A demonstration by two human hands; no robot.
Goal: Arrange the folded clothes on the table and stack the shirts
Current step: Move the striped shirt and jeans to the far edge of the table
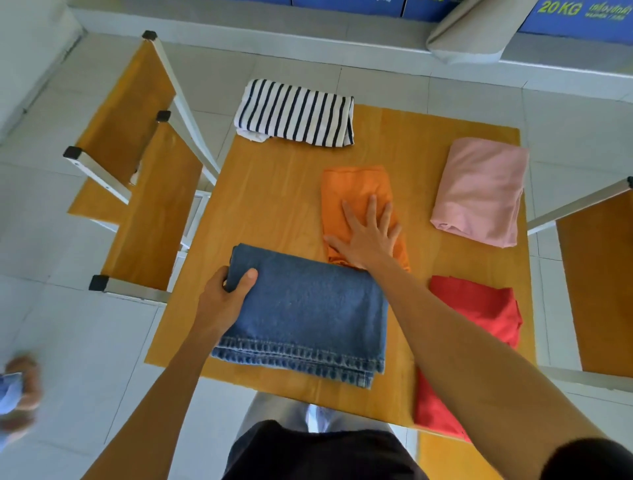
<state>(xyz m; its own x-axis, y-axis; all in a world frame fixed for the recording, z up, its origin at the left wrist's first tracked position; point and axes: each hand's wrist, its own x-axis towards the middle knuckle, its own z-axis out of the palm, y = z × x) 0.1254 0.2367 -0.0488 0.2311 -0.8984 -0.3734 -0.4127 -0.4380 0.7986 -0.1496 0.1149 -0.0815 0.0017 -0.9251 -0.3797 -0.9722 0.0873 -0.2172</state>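
On table, five folded garments, two hands

Only readable text: "20KG" in yellow-green on a blue box at the top right, against the far wall. To the right of it, on the same box, there is smaller print in the same colour, too blurred to read. A second blue box along the top edge shows a scrap of white marking, cut off by the frame and illegible. No labels or tags readable on any of the clothes.
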